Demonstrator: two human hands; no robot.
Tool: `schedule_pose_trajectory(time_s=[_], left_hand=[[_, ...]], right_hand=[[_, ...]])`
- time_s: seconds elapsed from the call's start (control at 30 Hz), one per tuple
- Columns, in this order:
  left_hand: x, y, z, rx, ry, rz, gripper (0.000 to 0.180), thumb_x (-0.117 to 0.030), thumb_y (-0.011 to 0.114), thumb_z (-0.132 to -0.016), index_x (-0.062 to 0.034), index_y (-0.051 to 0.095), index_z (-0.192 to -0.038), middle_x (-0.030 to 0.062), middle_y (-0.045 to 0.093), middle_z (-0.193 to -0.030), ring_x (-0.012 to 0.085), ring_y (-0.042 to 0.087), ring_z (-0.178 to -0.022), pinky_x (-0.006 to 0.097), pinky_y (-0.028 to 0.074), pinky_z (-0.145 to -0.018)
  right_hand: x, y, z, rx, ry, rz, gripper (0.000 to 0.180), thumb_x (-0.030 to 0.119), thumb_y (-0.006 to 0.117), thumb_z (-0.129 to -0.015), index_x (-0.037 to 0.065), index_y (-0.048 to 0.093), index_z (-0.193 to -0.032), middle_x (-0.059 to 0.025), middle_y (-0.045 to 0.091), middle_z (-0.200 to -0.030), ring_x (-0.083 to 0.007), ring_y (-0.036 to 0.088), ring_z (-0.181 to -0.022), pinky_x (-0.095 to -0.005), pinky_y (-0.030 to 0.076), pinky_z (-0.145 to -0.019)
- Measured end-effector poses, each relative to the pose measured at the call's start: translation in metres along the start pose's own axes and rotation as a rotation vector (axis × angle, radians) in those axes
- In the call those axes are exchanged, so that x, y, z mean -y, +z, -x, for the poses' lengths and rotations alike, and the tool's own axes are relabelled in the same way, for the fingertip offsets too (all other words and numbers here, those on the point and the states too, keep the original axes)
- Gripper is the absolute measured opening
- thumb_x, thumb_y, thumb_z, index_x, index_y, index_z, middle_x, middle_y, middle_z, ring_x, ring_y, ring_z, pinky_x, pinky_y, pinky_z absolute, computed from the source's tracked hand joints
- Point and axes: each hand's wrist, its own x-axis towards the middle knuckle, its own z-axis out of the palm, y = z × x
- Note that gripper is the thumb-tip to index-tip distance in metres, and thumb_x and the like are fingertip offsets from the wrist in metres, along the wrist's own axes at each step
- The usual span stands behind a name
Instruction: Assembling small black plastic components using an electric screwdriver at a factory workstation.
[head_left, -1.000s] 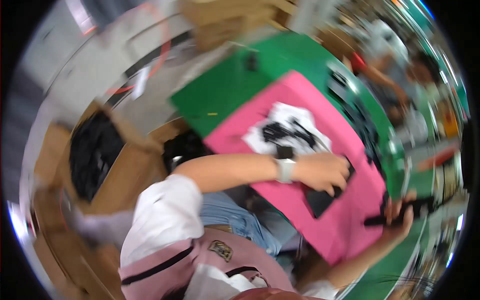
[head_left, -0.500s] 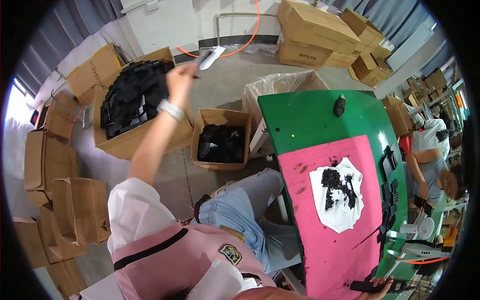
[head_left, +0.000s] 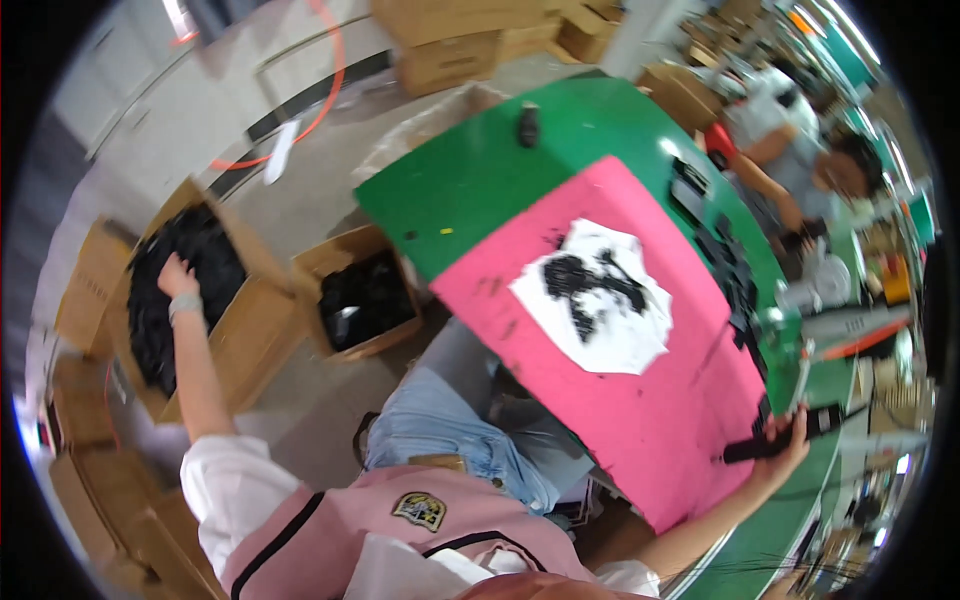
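Bright, even indoor light in a strongly bent fisheye view with motion blur.

Light falls from above and leaves only soft shadows; the pink mat (head_left: 640, 400) and the green table (head_left: 480, 180) look vivid, and the pale floor (head_left: 200, 120) at upper left is nearly washed out. A black ring frames the round picture, and straight edges curve toward it. The whole frame is smeared, worst at the right rim. The black parts in the big cardboard box (head_left: 245, 330) merge into one dark mass without detail.
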Motion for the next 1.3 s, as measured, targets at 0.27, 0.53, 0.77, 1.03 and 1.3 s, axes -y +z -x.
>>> schedule_pose_trajectory(time_s=[0.27, 0.53, 0.77, 1.03, 1.3], left_hand=[[-0.192, 0.294, 0.21, 0.591, 0.129, 0.101, 0.023, -0.016, 0.056, -0.084, -0.008, 0.063, -0.105, -0.0008, 0.062, -0.095, 0.0085, 0.057, -0.087, 0.024, 0.043, -0.071], [-0.266, 0.51, 0.492, 1.548, 0.333, -0.132, 0.035, -0.036, 0.058, -0.087, -0.0054, 0.059, -0.104, 0.0033, 0.061, -0.094, 0.0122, 0.058, -0.085, 0.03, 0.046, -0.07], [-0.246, 0.627, 0.603, 1.358, 0.78, -0.442, 0.059, -0.047, 0.065, -0.078, 0.0105, 0.06, -0.089, 0.0301, 0.062, -0.095, 0.04, 0.062, -0.091, 0.043, 0.047, -0.078], [-0.28, 0.572, 0.626, 1.631, 0.013, 0.05, 0.027, -0.015, 0.065, -0.084, 0.004, 0.059, -0.103, 0.0066, 0.062, -0.083, 0.0137, 0.058, -0.069, 0.026, 0.047, -0.059], [-0.311, 0.398, 0.653, 2.165, -0.071, 0.257, 0.057, -0.005, 0.065, -0.083, 0.0002, 0.035, -0.13, 0.0115, 0.064, -0.098, 0.0161, 0.061, -0.088, 0.029, 0.049, -0.077]], right_hand=[[0.039, 0.021, 0.02, -0.219, -0.081, 0.383, 0.04, 0.016, 0.069, -0.079, -0.004, 0.051, -0.109, -0.0009, 0.047, -0.061, -0.0089, 0.044, -0.045, -0.0231, 0.034, -0.041], [-0.01, -0.037, -0.008, -0.245, -0.081, 1.3, 0.053, 0.034, 0.07, -0.07, 0.002, 0.054, -0.109, -0.0169, 0.065, -0.081, -0.0306, 0.064, -0.074, -0.0395, 0.049, -0.065], [-0.008, 0.003, 0.0, -0.51, -0.328, 1.612, 0.057, 0.029, 0.073, -0.068, 0.009, 0.051, -0.117, -0.0126, 0.052, -0.103, -0.0332, 0.053, -0.099, -0.0429, 0.05, -0.073], [-0.012, 0.031, -0.001, -0.256, -0.802, 1.401, 0.045, 0.019, 0.072, -0.069, 0.005, 0.056, -0.109, -0.0113, 0.053, -0.093, -0.0283, 0.054, -0.088, -0.037, 0.048, -0.071], [-0.01, 0.108, 0.034, 0.277, 0.164, 0.186, 0.08, 0.031, 0.066, -0.082, -0.004, 0.021, -0.139, -0.0165, 0.061, -0.102, -0.0169, 0.062, -0.084, -0.0247, 0.049, -0.062]])
